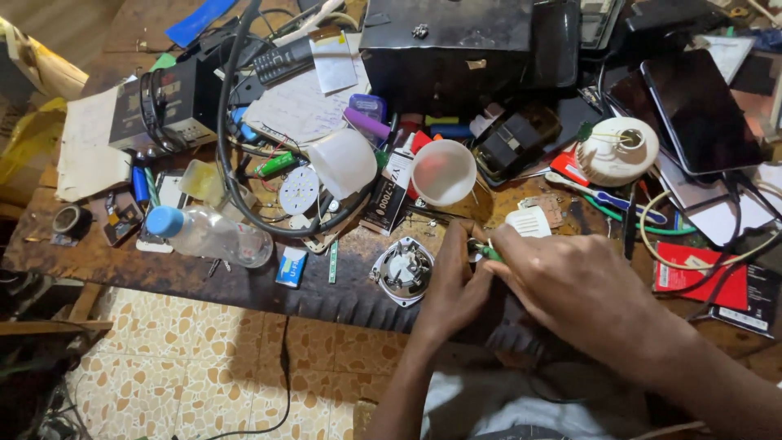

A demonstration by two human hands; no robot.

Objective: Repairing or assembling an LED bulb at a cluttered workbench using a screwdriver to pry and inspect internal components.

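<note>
Both hands met over the front edge of the bench [163, 265]. The right hand [582, 289] had its grip closed around a slim green-handled tool [489, 252], of which only a short green length showed between thumb and forefinger; the tip was hidden behind the fingers. The left hand [452, 281] was pinched shut beside it, fingertips pressed to the same spot, evidently on a small part that could not be made out.

In my judgement the step in hand was fine work with the tool on a small component held steady by the left hand. The next move would call for a steady tool tip and firm support from the left fingers, since the work lay at the bench edge, where a loose part could drop to the tiled floor [187, 367].

Just left of the left hand, touching nothing, lay a round metal lamp base [401, 271] with its inside showing. A white ribbed piece [529, 221] sat just beyond the right knuckles. Further back stood a translucent white dome [443, 171], a round white board with small dots [299, 190], and a clear plastic bottle [213, 235] with a blue cap lying on its side well to the left
</note>
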